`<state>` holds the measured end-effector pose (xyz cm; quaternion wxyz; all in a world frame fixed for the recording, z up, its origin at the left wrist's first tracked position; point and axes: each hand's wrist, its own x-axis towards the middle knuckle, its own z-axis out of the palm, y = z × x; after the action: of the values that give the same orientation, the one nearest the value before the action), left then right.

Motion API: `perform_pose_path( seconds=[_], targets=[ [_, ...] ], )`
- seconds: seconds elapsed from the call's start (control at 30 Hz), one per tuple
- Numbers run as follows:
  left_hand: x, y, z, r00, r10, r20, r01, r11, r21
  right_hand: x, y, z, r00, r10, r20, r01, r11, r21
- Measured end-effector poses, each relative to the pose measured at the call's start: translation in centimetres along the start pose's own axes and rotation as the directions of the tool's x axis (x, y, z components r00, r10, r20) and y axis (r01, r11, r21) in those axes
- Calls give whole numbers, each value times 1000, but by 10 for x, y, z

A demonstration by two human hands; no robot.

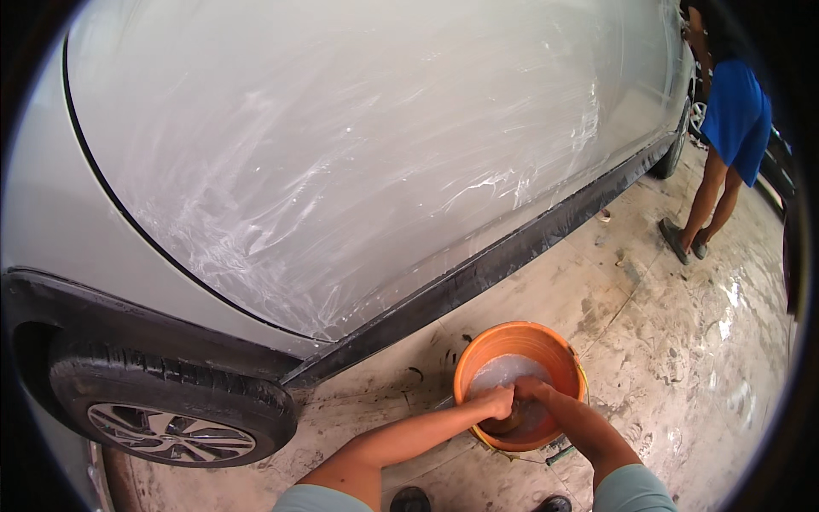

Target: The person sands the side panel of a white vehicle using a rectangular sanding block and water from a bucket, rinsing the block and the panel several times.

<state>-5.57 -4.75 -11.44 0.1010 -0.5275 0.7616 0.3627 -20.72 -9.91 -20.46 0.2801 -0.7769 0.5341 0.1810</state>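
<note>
Orange plastic makes up the bucket (522,341) standing on the wet concrete floor (682,358) near the person, just right of centre, with soapy, foamy water (505,372) inside it. Both hands are down in the bucket, meeting over its near half. The left hand (497,401) is curled into a closed fist, and the right hand (531,391) is closed likewise, knuckles almost touching the left; between and beneath them sits a dark, brownish wad (512,421), perhaps a cloth or sponge, which they appear to grip together, though how each finger lies on it cannot be told. Both forearms come in from the near edge, with pale grey-green sleeves at the elbows. To the left and far side rises the white side panel of a car (341,154), streaked with soap smears, with a black sill (478,273) running along its bottom. At the near left is a tyre (162,392) with a silver spoked wheel (171,432). At the far right another person (734,119) in a blue shirt and dark sandals stands beside the car, well apart from the bucket.
</note>
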Motion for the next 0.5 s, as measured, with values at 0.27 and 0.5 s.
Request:
perform_pose_path(
  seconds=[0.27,0.5],
  targets=[
    [42,-16,43,995,-10,103,-26,941,337,17,43,33,974,-130,-183,102,983,-154],
    [46,-3,24,834,169,525,-367,881,300,-41,6,19,998,-13,-61,-3,966,-259]
  ],
)
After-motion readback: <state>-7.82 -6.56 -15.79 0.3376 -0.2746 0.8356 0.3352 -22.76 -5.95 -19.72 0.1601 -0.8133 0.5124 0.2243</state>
